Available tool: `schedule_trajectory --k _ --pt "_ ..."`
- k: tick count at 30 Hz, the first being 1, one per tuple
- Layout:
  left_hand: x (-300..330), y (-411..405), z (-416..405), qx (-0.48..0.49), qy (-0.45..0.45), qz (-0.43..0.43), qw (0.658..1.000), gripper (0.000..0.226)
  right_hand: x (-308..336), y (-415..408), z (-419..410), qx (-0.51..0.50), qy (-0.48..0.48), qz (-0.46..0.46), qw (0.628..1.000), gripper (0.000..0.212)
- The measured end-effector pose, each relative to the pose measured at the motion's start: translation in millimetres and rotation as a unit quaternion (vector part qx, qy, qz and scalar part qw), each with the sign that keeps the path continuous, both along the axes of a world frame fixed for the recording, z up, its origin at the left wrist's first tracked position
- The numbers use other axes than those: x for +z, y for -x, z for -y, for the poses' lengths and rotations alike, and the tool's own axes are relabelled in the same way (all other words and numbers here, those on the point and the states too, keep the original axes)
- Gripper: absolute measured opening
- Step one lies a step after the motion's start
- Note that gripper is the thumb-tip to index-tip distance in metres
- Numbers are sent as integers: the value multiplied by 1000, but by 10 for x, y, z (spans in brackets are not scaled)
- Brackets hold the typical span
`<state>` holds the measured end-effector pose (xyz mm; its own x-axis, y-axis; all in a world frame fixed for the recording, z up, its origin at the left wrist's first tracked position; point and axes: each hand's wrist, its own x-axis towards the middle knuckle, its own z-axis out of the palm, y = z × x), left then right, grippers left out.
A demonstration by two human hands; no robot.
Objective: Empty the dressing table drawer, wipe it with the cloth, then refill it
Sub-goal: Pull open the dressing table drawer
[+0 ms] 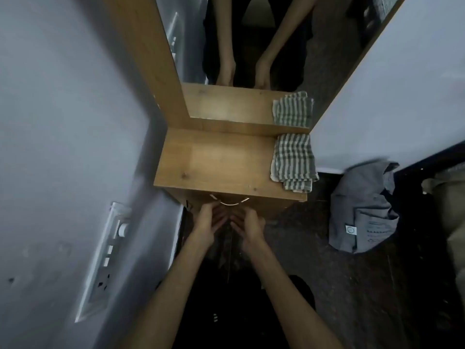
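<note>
The drawer (251, 206) front with its metal handle (229, 200) sits just above both hands. The left hand (208, 224) and right hand (247, 226) hover close together below the handle, fingers loose, holding nothing. The folded striped cloth (293, 161) lies up and right of them on the table top (214, 159).

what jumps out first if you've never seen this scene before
Two bare hands, left hand and right hand, reach side by side toward the curved metal drawer handle on the front of the light wooden dressing table. A folded green-and-white striped cloth lies on the tabletop's right end, doubled in the tall mirror behind.
</note>
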<state>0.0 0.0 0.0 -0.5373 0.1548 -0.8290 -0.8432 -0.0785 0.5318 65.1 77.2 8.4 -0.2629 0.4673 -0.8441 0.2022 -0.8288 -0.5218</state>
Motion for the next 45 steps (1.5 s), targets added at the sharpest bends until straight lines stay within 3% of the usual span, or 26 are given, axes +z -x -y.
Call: schedule_trajectory --k 7,11,17,23,33,45 --pt "-267 40 -47 34 -73 2 997 15 -269 80 40 -7 -11 -46 999 2" --pt "-310 -13 -26 16 -78 -23 997 15 -286 54 106 5 -33 -55 998 13" --pt "-271 -119 15 12 -40 -61 997 9 -200 -73 159 29 -59 -57 996 19" --pt "-241 -452 295 20 -21 -62 998 22 -211 -406 389 60 -61 -46 995 21" --pt "-198 -1118 842 17 9 -48 999 23 -185 -1143 802 119 -55 -31 991 10" --pt "-195 -1751 1366 13 39 -40 998 3 -148 -1813 1296 154 -48 -10 987 10"
